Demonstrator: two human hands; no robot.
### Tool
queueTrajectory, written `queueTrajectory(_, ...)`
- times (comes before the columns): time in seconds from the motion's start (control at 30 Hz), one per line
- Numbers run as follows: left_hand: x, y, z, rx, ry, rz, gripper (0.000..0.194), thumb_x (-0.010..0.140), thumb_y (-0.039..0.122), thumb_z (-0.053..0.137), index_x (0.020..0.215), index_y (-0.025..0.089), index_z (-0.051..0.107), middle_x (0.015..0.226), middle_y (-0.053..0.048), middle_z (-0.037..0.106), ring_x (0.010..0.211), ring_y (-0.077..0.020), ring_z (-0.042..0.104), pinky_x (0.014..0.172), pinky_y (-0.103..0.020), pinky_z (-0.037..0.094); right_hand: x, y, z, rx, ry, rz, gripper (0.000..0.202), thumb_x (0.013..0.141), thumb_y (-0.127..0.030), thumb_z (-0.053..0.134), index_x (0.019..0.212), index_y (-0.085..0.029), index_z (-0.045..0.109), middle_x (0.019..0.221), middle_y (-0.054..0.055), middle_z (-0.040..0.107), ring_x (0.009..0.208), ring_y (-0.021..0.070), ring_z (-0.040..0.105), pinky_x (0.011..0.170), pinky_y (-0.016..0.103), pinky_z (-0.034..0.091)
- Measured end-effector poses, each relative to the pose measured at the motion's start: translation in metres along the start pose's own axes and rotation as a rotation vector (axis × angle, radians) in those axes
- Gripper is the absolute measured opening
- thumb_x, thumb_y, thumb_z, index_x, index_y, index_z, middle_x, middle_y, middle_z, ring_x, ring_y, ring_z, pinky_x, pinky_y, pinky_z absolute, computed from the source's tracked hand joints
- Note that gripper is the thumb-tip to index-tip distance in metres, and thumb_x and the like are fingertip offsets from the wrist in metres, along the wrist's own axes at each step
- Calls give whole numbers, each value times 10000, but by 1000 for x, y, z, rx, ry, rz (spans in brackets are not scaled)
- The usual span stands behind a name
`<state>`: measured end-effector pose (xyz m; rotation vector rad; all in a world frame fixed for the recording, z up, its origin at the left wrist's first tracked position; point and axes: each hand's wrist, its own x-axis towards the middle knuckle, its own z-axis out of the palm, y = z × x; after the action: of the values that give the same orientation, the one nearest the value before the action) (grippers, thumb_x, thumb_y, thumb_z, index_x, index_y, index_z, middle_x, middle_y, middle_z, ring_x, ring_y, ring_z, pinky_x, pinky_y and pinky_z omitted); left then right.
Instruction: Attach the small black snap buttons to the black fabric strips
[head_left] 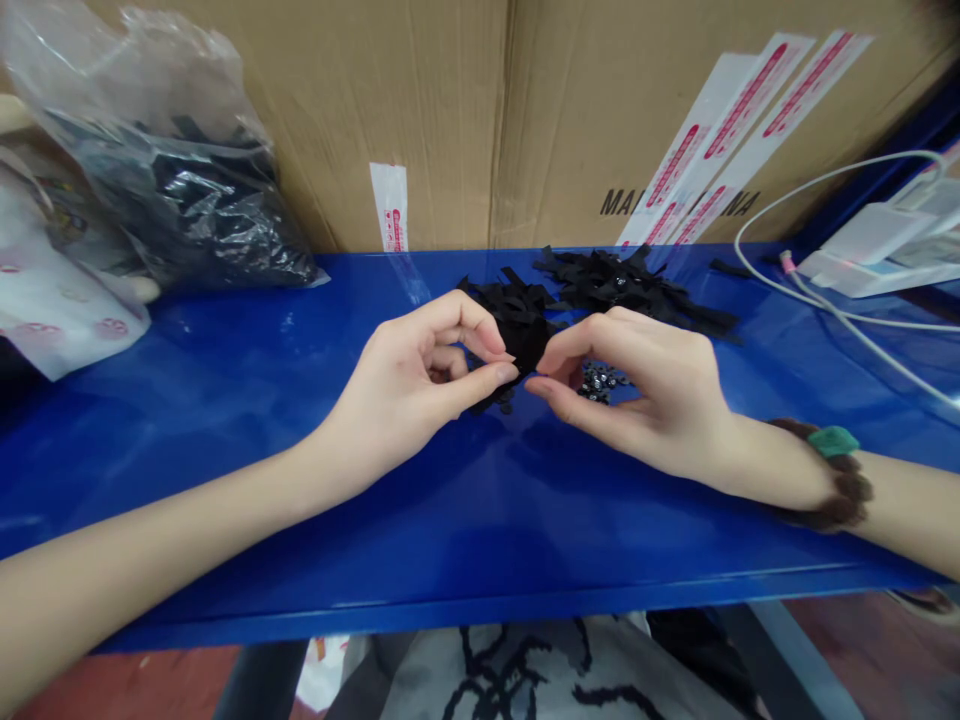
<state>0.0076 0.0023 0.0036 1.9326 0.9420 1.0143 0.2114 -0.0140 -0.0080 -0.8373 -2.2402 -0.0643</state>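
My left hand (pixel 427 365) is closed in a pinch, thumb against fingertips, at the lower edge of a small black fabric strip (pixel 531 342). Facing it, my right hand (pixel 645 385) has its thumb and index finger drawn close together at the strip's right side; whatever is between those fingertips is too small to make out. Just behind the hands lies a pile of black fabric strips (pixel 630 280), with a second black pile (pixel 506 295) to its left. Small shiny dark round pieces (pixel 598 380) are partly hidden behind my right hand.
A large cardboard box (pixel 442 90) stands along the back of the blue table (pixel 247 400). At the left are a clear plastic bag of black pieces (pixel 217 200) and a white printed bag (pixel 67 290). White cables (pixel 814 295) and a white power strip (pixel 885 245) occupy the right.
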Motion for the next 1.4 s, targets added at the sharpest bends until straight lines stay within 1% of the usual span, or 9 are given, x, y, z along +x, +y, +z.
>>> queueTrajectory(0.1, -2, 1, 0, 48, 5, 34, 150, 786, 197, 698, 779, 160, 553, 729, 35, 603, 458, -18, 475, 425, -156, 361, 0, 1, 0, -23, 33, 42, 71, 886, -267, 616, 918, -204, 613, 716, -50, 663, 633, 82, 589, 670, 241, 440)
queueTrajectory(0.3, -2, -2, -2, 95, 29, 55, 147, 792, 229, 704, 794, 169, 569, 766, 27, 627, 468, -24, 489, 447, -161, 392, 2, 4, 1, -39, 3, 25, 98, 885, -296, 630, 943, -219, 644, 670, -60, 660, 623, 88, 594, 695, 275, 422)
queueTrajectory(0.53, -1, -4, -2, 49, 18, 22, 183, 776, 263, 727, 788, 170, 569, 793, 18, 628, 454, -21, 477, 423, -163, 385, 1, 5, 2, -50, -9, 13, 59, 886, -262, 621, 911, -215, 646, 653, -52, 639, 616, 93, 590, 690, 292, 410)
queueTrajectory(0.73, 0, -6, -2, -47, -23, -12, 145, 840, 274, 658, 834, 168, 560, 687, 35, 587, 437, -27, 488, 425, -156, 401, 2, 5, 1, -58, -8, 34, 57, 888, -270, 612, 895, -221, 642, 647, -51, 640, 608, 100, 581, 694, 298, 413)
queueTrajectory(0.9, 0, -5, -2, 10, -48, 20, 153, 797, 215, 690, 856, 159, 561, 803, 17, 624, 466, -20, 501, 439, -153, 406, 2, 6, 1, -74, -4, 68, 90, 898, -289, 598, 876, -211, 638, 660, -49, 647, 622, 98, 575, 710, 278, 411)
queueTrajectory(1.07, -1, -5, -2, 52, -62, 39, 112, 814, 186, 668, 852, 167, 565, 802, 30, 642, 449, -9, 493, 449, -142, 416, 1, 6, 2, -53, -22, 112, 79, 889, -291, 601, 918, -219, 616, 694, -48, 655, 634, 107, 586, 726, 286, 411)
queueTrajectory(1.2, -1, -6, -2, 44, -65, 33, 116, 812, 195, 677, 852, 171, 570, 777, 35, 645, 454, -15, 509, 449, -138, 425, 1, 6, 3, -24, -93, 47, 128, 895, -325, 598, 949, -212, 626, 699, -42, 664, 667, 116, 607, 763, 313, 394)
queueTrajectory(1.3, -1, -7, -2, 28, -71, 33, 121, 810, 198, 684, 847, 171, 571, 747, 41, 631, 457, -17, 507, 446, -136, 421, 0, 7, 3, -12, -125, 8, 192, 896, -367, 601, 957, -191, 648, 681, -32, 642, 656, 115, 586, 735, 313, 380)
queueTrajectory(1.4, -1, -7, -1, 29, -81, 33, 126, 810, 208, 686, 851, 169, 573, 739, 46, 619, 473, -15, 505, 457, -135, 407, 0, 7, 3, -46, -146, -35, 192, 927, -327, 555, 926, -177, 673, 651, -15, 595, 620, 117, 541, 699, 312, 371)
